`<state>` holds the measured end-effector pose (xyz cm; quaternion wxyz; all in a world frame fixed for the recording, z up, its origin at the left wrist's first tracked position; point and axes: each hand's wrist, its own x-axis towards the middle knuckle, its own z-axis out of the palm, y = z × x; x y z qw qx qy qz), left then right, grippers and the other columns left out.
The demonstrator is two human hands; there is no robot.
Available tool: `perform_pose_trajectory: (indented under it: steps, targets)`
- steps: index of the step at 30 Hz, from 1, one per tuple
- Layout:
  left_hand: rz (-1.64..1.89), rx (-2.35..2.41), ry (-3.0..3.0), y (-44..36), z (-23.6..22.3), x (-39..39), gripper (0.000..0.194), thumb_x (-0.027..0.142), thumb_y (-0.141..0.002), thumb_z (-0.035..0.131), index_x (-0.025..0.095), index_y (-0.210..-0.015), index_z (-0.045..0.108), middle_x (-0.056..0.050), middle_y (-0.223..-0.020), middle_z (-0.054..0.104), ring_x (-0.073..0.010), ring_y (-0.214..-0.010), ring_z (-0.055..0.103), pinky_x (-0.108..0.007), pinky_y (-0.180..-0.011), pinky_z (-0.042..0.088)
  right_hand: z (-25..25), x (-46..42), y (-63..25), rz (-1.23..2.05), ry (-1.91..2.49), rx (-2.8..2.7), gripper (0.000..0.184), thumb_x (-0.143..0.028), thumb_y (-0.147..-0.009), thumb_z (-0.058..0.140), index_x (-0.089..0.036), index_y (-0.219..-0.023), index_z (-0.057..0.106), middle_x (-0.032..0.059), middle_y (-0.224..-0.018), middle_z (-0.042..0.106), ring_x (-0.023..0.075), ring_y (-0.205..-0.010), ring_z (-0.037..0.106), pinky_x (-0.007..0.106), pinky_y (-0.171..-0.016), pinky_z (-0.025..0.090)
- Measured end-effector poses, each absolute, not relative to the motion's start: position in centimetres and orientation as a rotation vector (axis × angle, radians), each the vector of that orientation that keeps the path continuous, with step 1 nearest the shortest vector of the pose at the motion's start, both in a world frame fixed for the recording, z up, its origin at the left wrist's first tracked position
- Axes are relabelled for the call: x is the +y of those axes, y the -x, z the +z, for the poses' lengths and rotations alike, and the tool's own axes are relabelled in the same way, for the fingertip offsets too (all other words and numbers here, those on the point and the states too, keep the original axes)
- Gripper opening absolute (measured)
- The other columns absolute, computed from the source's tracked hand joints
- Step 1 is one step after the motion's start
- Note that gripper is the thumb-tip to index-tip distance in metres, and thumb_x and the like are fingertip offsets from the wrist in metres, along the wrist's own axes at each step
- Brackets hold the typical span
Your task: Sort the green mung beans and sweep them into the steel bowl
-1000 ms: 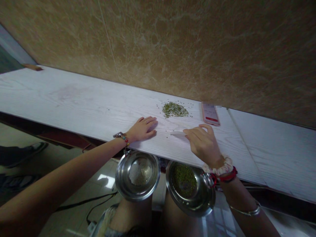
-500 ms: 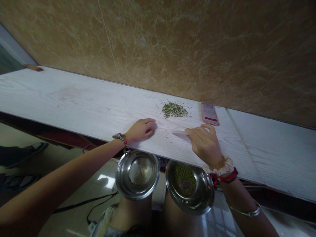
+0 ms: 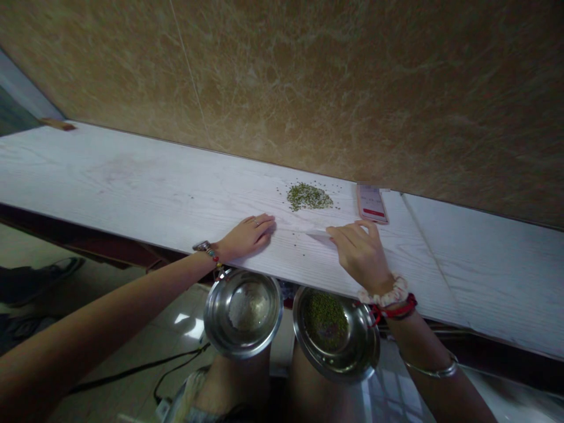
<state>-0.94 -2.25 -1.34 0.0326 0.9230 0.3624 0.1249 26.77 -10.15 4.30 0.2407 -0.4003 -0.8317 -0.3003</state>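
Note:
My left hand (image 3: 247, 236) rests palm down on the white tabletop (image 3: 145, 182), fingers stretched out and holding nothing. My right hand (image 3: 362, 254) pinches a thin, pale, flat piece (image 3: 318, 236) whose pointed end reaches left just over the tabletop; its exact kind I cannot make out. Beyond both hands lies a loose patch of small green beans (image 3: 309, 197), with a few strays nearer me. Two steel bowls sit on my knees below the edge. The right bowl (image 3: 369, 358) contains green beans, and the left bowl (image 3: 214, 329) has a little pale stuff at its bottom.
A phone (image 3: 371, 204) lies behind my right hand, close to the brown marbled wall (image 3: 273, 76). At the table's far left end is a small wooden block (image 3: 58, 124). Another person's shoe (image 3: 66, 269) shows on the floor at left, and a dark strap (image 3: 141, 367) crosses below.
The whole view has shifted slightly. My left hand's fingers lie a bit straighter. My right hand keeps its pinch on the pale flat piece, and the beans look the same.

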Motion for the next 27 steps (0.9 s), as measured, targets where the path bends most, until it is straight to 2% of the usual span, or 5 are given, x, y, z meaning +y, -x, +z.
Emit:
perform_pose_trajectory:
  steps: [11,19,23,27]
  targets:
    - [0.376,1.162,-2.844,0.7,-1.3,-2.5,0.037,0.024,-0.093,0.036,0.011,-0.123,0.054,-0.015,-0.139,0.05,-0.0253,-0.13,0.045,-0.042,-0.108,0.036,4.8,-10.6,-26.4,-0.771,1.033,-2.277,0.026,-0.003,-0.085,0.046,-0.017,-0.097,0.063,0.0021,-0.08,0.07,0.0157,-0.076,0.058,0.035,-0.087,0.035]
    - [0.414,1.164,-2.815,0.8,-1.5,-2.6,0.037,0.024,-0.092,0.037,0.015,-0.124,0.054,-0.011,-0.138,0.051,-0.0244,-0.129,0.045,-0.043,-0.108,0.037,4.4,-11.2,-26.4,-0.634,1.002,-2.282,0.032,-0.001,-0.082,0.046,-0.019,-0.1,0.065,0.0016,-0.079,0.07,0.0159,-0.077,0.058,0.037,-0.088,0.036]
    - [0.437,1.161,-2.826,0.7,-1.5,-2.2,0.036,0.023,-0.092,0.038,0.016,-0.124,0.054,-0.01,-0.137,0.053,-0.0241,-0.128,0.046,-0.044,-0.107,0.038,4.7,-10.9,-26.2,-0.652,1.005,-2.259,0.028,-0.004,-0.085,0.046,-0.02,-0.099,0.065,0.0016,-0.081,0.071,0.0155,-0.078,0.058,0.036,-0.087,0.036]
    - [0.497,1.113,-2.88,0.7,-0.7,-3.9,0.033,0.02,-0.093,0.039,0.014,-0.12,0.056,-0.014,-0.132,0.056,-0.0256,-0.124,0.049,-0.044,-0.103,0.041,4.1,-11.2,-26.2,-0.661,1.011,-2.224,0.025,-0.003,-0.085,0.047,-0.016,-0.097,0.065,0.0031,-0.079,0.07,0.0152,-0.076,0.059,0.035,-0.086,0.038]
